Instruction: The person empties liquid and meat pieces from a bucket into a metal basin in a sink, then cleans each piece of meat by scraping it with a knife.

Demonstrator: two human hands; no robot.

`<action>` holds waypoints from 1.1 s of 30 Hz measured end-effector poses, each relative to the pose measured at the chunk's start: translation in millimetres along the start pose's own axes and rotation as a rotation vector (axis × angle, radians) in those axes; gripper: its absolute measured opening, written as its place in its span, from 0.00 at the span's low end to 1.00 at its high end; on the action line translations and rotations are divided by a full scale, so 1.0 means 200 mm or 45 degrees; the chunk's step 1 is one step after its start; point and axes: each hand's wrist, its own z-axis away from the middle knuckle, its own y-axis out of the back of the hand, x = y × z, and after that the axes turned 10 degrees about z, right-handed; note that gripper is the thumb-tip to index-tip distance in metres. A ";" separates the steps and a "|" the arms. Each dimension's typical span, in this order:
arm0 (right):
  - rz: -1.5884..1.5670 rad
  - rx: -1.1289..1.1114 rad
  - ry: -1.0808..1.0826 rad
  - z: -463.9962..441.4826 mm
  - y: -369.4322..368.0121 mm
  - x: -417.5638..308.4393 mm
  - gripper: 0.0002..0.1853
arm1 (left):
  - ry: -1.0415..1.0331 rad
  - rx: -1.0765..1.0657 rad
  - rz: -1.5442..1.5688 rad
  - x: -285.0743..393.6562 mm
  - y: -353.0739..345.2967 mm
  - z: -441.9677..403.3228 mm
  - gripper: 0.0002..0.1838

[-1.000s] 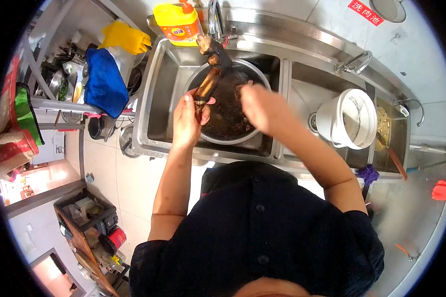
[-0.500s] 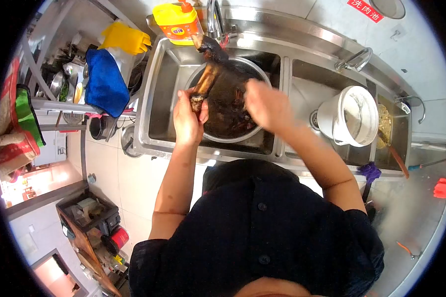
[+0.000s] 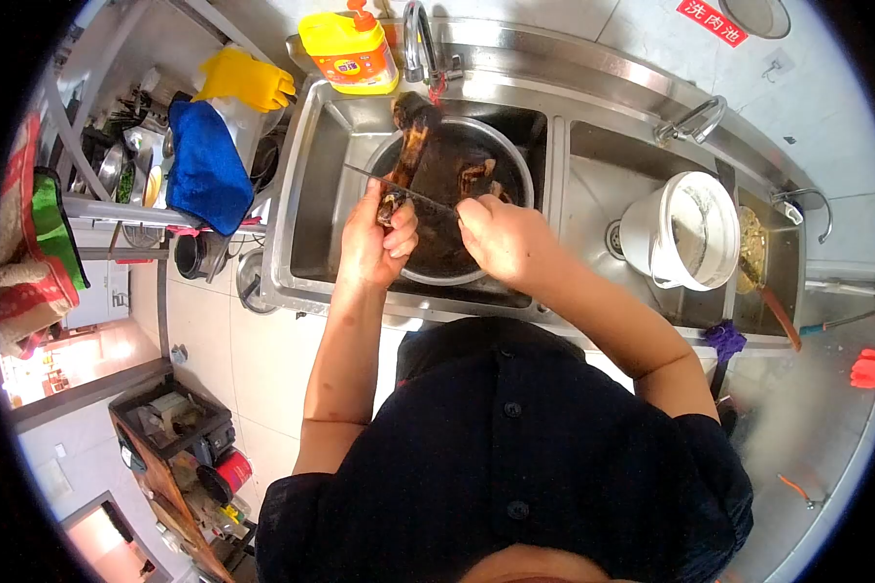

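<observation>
My left hand (image 3: 377,241) is closed around the lower end of a charred animal leg (image 3: 414,146), dark brown with paler scraped patches. The leg points away from me over a round metal basin (image 3: 527,175) of dark water standing in the left sink. In my right hand (image 3: 507,241) is a knife (image 3: 399,187), its handle hidden by the fingers. The thin blade lies across the leg just above my left fingers; whether its edge touches I cannot tell. Another charred piece (image 3: 475,179) sticks out of the water beyond my right hand.
A yellow detergent jug (image 3: 350,56) and a faucet (image 3: 419,44) stand behind the left sink. On the right, a white bucket (image 3: 659,228) sits in the middle sink. A blue cloth (image 3: 209,167) and yellow gloves (image 3: 246,80) hang at the left rack.
My right hand has slowed from a blur and come nearer my left hand, with the knife blade now visible across the leg. The leg has dipped lower and stands more upright in view.
</observation>
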 end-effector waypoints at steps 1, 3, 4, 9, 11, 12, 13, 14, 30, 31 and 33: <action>0.000 0.063 -0.020 -0.01 0.00 0.02 0.05 | 0.041 -0.012 0.032 0.01 0.02 0.00 0.15; -0.004 0.177 -0.064 -0.04 0.01 0.12 0.05 | 0.104 -0.014 0.028 0.02 0.04 0.02 0.15; 0.227 0.256 -0.109 -0.08 0.01 0.16 0.04 | 0.124 -0.013 -0.010 0.02 0.04 0.02 0.15; -0.035 -0.059 -0.060 0.02 0.00 0.03 0.06 | 0.067 0.030 -0.135 0.02 0.02 -0.01 0.16; -0.104 0.000 -0.051 0.03 -0.03 0.07 0.06 | -0.077 0.167 -0.355 0.00 -0.01 0.00 0.17; -0.053 0.042 -0.106 0.01 0.00 0.10 0.07 | -0.072 0.213 -0.429 0.02 -0.03 0.01 0.20; 0.004 0.083 -0.156 -0.01 0.03 0.14 0.07 | -0.034 0.178 -0.489 0.04 -0.01 0.02 0.21; -0.055 0.182 -0.211 -0.03 0.05 0.19 0.07 | 0.001 0.137 -0.547 0.05 0.02 0.03 0.21; 0.200 0.223 -0.082 -0.07 -0.01 0.24 0.06 | -0.374 0.160 -1.025 0.07 0.09 0.00 0.07; 0.223 0.270 -0.100 -0.09 0.01 0.26 0.06 | -0.377 0.141 -0.960 0.06 0.09 0.00 0.07; 0.269 0.363 -0.143 -0.12 0.05 0.31 0.06 | -0.374 0.104 -0.834 0.05 0.07 0.01 0.06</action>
